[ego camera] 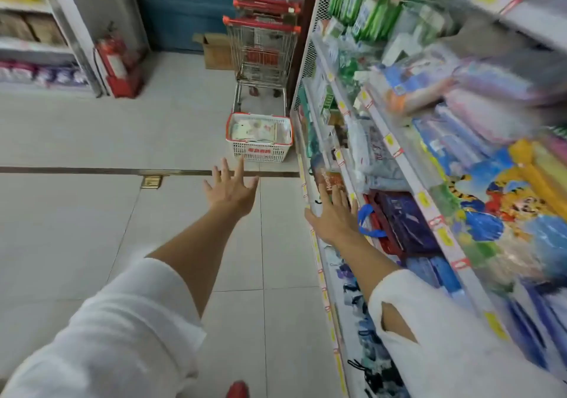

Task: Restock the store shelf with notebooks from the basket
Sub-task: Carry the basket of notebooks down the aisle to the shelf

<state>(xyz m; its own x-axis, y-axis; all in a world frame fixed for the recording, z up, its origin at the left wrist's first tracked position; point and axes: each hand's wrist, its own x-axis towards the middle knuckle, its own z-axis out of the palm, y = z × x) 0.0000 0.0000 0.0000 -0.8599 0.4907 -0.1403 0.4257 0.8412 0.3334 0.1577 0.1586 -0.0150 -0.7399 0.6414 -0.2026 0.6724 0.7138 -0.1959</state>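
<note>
A white plastic basket (259, 152) with a red rim stands on the floor ahead, beside the shelf's foot. Several pale notebooks (254, 130) lie stacked inside it. My left hand (230, 190) is stretched forward over the floor with fingers spread, short of the basket and holding nothing. My right hand (334, 213) is also spread and empty, in front of the lower edge of the store shelf (395, 152) on the right. The shelf holds bags, packets and colourful stationery, partly blurred.
Red-handled shopping carts (262, 51) are nested behind the basket, with a cardboard box (214, 51) next to them. A red fire extinguisher (118, 63) stands at the left by another shelf (36, 29). Tiled floor (107, 213) stretches between the shelves.
</note>
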